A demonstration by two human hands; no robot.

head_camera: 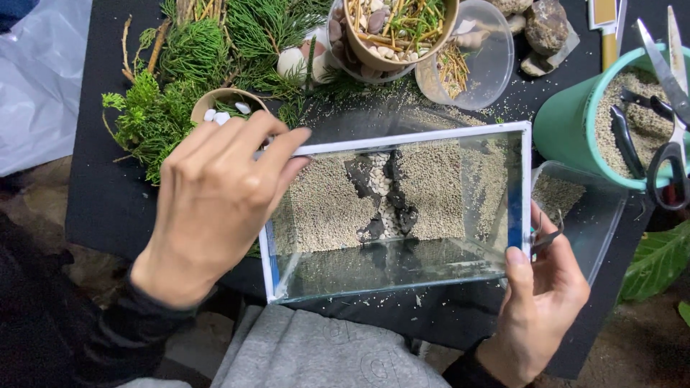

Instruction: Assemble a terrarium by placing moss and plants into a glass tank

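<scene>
- While both hands grip it, a clear glass tank (402,208) fills the middle of the frame on a black table (108,187), long axis running left to right, so each hand is at one short end.
- Inside the tank, pale gravel (323,205) covers the floor, split by a strip of dark stones and white pebbles (382,194) running top to bottom.
- Upper left of the frame lies a heap of green cuttings (187,65).
- At the right edge, a green bucket (568,122) of gravel holds scissors (672,108).
- At top centre, a round tub of pebbles and twigs (399,29) stands beside a clear plastic cup (478,57).
- At the tank's left end, the left hand (212,208) curls over the rim, fingers half closed on the glass edge.
- At the lower right corner, the right hand (539,294) pinches the tank, thumb pressed on the rim; it also seems to hold small dark tweezers (546,233).
</scene>
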